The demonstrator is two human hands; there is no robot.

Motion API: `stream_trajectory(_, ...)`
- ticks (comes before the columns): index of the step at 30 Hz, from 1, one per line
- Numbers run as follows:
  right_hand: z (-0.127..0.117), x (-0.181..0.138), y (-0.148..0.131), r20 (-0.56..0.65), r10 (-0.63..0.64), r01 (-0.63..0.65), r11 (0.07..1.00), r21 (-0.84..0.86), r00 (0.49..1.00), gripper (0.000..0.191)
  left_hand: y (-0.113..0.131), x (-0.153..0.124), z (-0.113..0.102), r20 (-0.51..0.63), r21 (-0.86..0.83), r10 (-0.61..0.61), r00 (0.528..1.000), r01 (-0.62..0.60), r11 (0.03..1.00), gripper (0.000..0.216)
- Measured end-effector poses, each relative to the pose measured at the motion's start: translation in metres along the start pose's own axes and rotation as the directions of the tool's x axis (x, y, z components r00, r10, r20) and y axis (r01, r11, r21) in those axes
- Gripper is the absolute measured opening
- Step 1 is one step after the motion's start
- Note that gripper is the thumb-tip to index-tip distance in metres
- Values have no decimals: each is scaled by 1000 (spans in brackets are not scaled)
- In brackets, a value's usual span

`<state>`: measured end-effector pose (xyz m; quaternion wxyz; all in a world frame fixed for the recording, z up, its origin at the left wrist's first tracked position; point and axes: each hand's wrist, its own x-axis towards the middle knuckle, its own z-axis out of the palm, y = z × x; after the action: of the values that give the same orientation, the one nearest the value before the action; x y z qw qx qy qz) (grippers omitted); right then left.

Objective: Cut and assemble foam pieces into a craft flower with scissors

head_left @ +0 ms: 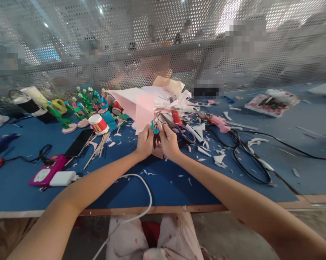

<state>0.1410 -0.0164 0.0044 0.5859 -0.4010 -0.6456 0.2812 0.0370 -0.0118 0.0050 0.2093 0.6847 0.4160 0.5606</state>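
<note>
My left hand (pixel 144 142) and my right hand (pixel 170 142) meet near the table's middle, fingertips closed in a pinch on one small, round, bright-blue piece (pixel 156 131); my fingers partly hide it, and I cannot tell its material. Counted on my left: two red-and-white paper cups (pixel 98 124), one flat black phone (pixel 80 143) and one magenta rectangular box (pixel 48 170); on my right, one pink plastic glue gun (pixel 219 124). The surface is a blue tabletop (pixel 176 191), strewn with white paper scraps (pixel 219 160); behind it stands a grey perforated metal screen (pixel 149 43). Pale pink paper (pixel 145 110) rises just beyond my hands; one white cable (pixel 150 195) crosses the front edge.
</note>
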Motion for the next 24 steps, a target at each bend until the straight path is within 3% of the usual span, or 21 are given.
stream_trajectory(8,10,-8,-5,-59,89,-75,974,213,994,33,5,-5,2,-55,-53,18,998,-21,998,37)
stream_trajectory(17,10,-9,-4,-63,108,-90,967,236,992,36,6,-7,1,-25,-54,60,998,-62,997,33)
stream_trajectory(21,6,-6,-2,-62,27,-20,994,111,998,30,-1,-2,-6,-16,101,215,976,-212,972,29)
stream_trajectory(24,1,-6,-2,-32,-35,34,999,-14,999,28,-9,4,-13,-19,227,408,913,-394,891,23)
